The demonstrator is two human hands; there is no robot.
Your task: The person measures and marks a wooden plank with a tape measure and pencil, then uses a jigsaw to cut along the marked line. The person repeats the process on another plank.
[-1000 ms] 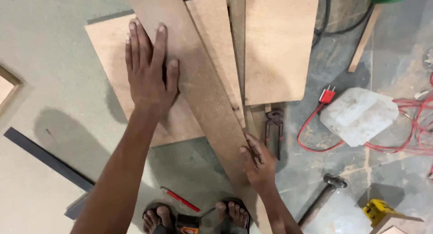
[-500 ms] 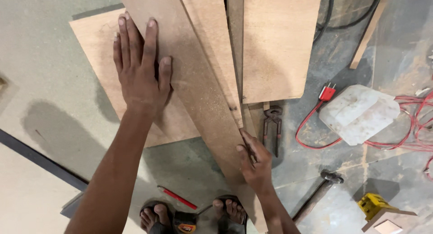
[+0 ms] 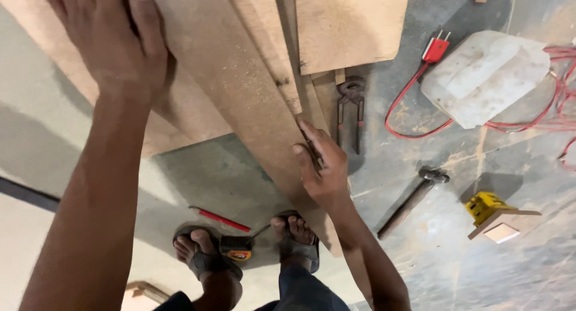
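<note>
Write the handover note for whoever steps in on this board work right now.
Left hand: flat, palm down on the stacked boards at the top left, pressing, holding nothing.
Right hand: on the right edge of the long board, fingers pinching a small dark thing, too small to tell what.
Long board lies diagonally across the other boards, its near end between the feet.
On the floor: pincers just right of the board, hammer further right, red pencil and tape measure by the feet.
Done: boards laid and held. No cut shows in the long board.
</note>
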